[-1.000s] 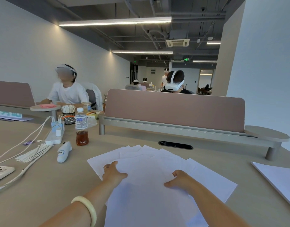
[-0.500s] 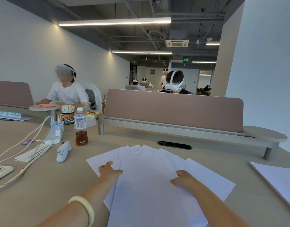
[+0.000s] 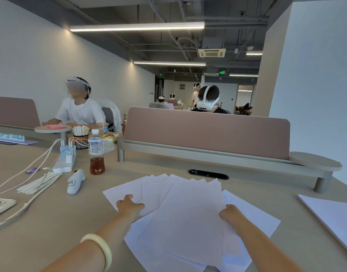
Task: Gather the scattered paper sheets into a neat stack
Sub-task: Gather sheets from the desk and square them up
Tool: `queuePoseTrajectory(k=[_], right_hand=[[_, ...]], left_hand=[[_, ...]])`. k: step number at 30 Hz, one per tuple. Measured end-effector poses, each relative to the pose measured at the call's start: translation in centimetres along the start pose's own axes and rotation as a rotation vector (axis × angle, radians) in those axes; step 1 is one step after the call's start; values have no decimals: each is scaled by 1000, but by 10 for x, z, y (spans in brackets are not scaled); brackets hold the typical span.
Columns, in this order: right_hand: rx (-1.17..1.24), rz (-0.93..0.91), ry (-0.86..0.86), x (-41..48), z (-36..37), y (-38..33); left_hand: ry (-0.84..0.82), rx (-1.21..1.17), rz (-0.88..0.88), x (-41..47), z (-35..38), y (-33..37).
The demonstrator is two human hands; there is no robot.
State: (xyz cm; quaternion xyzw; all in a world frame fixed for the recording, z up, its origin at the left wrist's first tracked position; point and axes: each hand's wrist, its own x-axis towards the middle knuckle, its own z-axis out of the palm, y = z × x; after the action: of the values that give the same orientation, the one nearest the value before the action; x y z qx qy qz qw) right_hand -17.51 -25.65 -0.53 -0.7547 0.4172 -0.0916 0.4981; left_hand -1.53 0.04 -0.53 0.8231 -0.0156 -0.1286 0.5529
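Near counter edge: fanned white paper sheets (image 3: 188, 216) lie overlapping on the counter (image 3: 51, 222). Left hand (image 3: 129, 206) rests flat on the left sheets, fingers together. Right hand (image 3: 228, 213) curled, pinching the top sheet's right edge. Farther left: tea bottle (image 3: 96, 152).

1. The fanned white paper sheets (image 3: 190, 218) run past the picture's bottom edge; how many there are cannot be counted where they overlap.
2. The fingertips of the right hand (image 3: 230, 213) are tucked under a sheet's edge, out of sight.
3. A second white paper stack (image 3: 333, 218) at the table's right edge is cut by the frame.
4. A cream-cased phone (image 3: 1, 206) at the table's left edge shows only in part.
5. The label print on the clear plastic bottle of brown drink (image 3: 96, 152) is too small to read.
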Motion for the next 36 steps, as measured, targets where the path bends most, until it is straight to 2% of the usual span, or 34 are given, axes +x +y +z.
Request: queuePoseTrajectory(k=[3, 10, 19, 25, 28, 33, 36], right_hand=[[-18, 13, -6, 1, 0, 2], [24, 33, 5, -6, -9, 4], [34, 25, -142, -8, -9, 12], [12, 47, -209, -8, -7, 14], [17, 37, -211, -10, -7, 12], [-3, 29, -248, -15, -10, 10], [-11, 10, -267, -17, -10, 10]], left_hand=[[-8, 9, 12, -3, 1, 2], [-150, 73, 17, -12, 6, 6], [-328, 90, -26, -19, 16, 12], [-321, 94, 34, -27, 23, 18], [-342, 4, -38, -24, 22, 18], [-476, -12, -118, -14, 11, 14], [-525, 91, -111, -14, 11, 13]])
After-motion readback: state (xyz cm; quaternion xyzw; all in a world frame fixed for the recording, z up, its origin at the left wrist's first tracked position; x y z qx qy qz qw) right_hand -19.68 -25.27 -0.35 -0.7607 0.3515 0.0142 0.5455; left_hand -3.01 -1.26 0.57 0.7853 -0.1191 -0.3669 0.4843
